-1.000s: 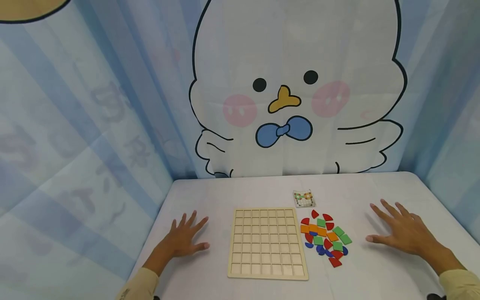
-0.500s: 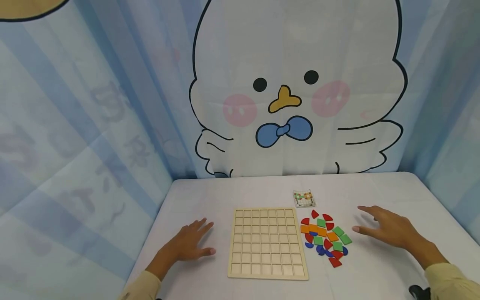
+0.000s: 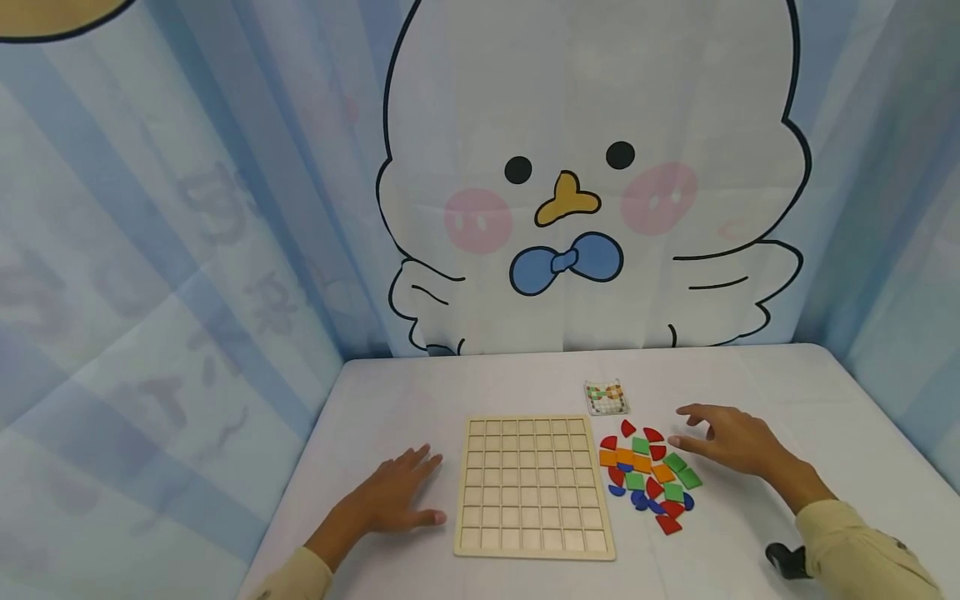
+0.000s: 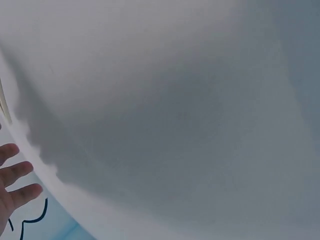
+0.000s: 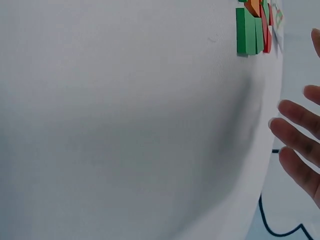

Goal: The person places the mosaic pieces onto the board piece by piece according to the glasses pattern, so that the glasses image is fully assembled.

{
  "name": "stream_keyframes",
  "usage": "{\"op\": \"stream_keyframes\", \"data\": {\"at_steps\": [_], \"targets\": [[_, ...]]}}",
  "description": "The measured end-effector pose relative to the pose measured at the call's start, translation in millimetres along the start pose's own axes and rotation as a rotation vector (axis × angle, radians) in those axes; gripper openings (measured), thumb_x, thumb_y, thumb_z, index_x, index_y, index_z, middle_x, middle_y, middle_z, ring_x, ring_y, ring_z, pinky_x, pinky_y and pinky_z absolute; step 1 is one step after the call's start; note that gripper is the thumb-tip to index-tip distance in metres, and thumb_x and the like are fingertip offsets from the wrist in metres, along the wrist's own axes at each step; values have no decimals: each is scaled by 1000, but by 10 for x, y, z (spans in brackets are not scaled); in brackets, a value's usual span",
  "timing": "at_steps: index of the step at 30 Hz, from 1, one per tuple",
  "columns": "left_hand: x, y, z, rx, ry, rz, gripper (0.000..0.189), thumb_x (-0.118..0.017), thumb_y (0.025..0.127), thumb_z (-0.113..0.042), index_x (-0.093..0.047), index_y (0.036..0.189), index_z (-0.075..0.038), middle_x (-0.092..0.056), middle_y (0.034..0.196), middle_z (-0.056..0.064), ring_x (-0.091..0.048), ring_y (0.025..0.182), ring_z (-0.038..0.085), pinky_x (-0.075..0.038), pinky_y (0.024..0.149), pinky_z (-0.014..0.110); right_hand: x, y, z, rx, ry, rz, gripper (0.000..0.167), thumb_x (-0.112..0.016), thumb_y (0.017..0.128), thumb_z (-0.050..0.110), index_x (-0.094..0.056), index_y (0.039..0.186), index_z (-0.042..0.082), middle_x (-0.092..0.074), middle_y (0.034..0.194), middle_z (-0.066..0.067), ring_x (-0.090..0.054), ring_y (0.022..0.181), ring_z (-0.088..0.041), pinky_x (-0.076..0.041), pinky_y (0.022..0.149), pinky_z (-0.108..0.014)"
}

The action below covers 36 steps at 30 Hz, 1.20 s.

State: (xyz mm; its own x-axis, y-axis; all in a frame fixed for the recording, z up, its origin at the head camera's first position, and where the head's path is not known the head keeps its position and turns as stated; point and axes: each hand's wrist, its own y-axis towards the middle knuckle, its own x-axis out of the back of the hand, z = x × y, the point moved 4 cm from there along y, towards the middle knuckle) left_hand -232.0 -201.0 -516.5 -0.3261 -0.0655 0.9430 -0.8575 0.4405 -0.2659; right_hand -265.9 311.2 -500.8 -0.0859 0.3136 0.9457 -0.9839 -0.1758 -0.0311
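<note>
A wooden grid board [image 3: 536, 487] with rows of square cells lies on the white table. Just left of it is my left hand [image 3: 390, 498], its fingers extended and holding nothing; in the left wrist view its fingers [image 4: 24, 196] show at the lower left corner. Right of the board lie loose flat pieces: red quarter-rounds [image 3: 668, 525], orange squares [image 3: 663, 473], green squares [image 3: 634, 482] and blue half-rounds [image 3: 617, 491]. My right hand [image 3: 738, 440] hovers at their right side, fingers relaxed and holding nothing. Green pieces [image 5: 245, 31] appear near its fingers [image 5: 295, 136] in the right wrist view.
A small printed pattern card [image 3: 606, 397] lies behind the pieces, near the board's far right corner. The white table [image 3: 420, 392] ends against a curtain [image 3: 570, 317] with a cartoon chick. Curtains also hang on both sides.
My right hand has moved left toward the coloured pieces, its fingers less spread than before. My left hand has shifted right, closer to the board. Board, pieces and card stay in place.
</note>
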Motion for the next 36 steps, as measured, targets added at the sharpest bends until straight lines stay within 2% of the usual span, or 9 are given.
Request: {"op": "stream_keyframes", "data": {"at_steps": [9, 19, 27, 32, 36], "targets": [[-69, -32, -117, -21, 21, 33, 104, -50, 80, -86, -35, 157, -19, -27, 165, 13, -27, 150, 44, -26, 115, 70, -87, 115, 87, 18, -1, -18, 58, -79, 81, 47, -68, 124, 9, -73, 102, -13, -65, 89, -30, -57, 75, -55], [-170, -40, -187, -52, 46, 67, 109, -48, 77, -90, -28, 160, -21, -21, 167, 14, -24, 151, 43, -30, 115, 66, -136, 211, 159, 23, 36, 25, 49, -81, 82, 37, -71, 119, 7, -72, 97, -8, -64, 98, -35, -55, 83, -60], [-200, -58, -250, -61, 70, 67, 110, -50, 77, -88, -29, 160, -19, -22, 166, 16, -24, 151, 45, -31, 114, 65, -219, 281, 176, 35, 78, 46, 39, -80, 85, 34, -75, 113, 8, -71, 95, -4, -64, 101, -35, -55, 86, -57], [-199, -64, -280, -56, 90, 66, 110, -50, 77, -88, -29, 160, -18, -23, 166, 16, -25, 150, 45, -32, 114, 64, -257, 310, 185, 45, 100, 53, 28, -79, 87, 29, -78, 107, 11, -68, 91, 0, -63, 91, -24, -57, 81, -48], [-202, -74, -291, -62, 90, 65, 111, -51, 77, -88, -28, 160, -17, -23, 166, 17, -25, 150, 46, -31, 115, 64, -283, 330, 187, 54, 121, 71, 25, -78, 88, 25, -79, 108, 10, -65, 89, 1, -59, 84, -17, -56, 76, -39]]}}
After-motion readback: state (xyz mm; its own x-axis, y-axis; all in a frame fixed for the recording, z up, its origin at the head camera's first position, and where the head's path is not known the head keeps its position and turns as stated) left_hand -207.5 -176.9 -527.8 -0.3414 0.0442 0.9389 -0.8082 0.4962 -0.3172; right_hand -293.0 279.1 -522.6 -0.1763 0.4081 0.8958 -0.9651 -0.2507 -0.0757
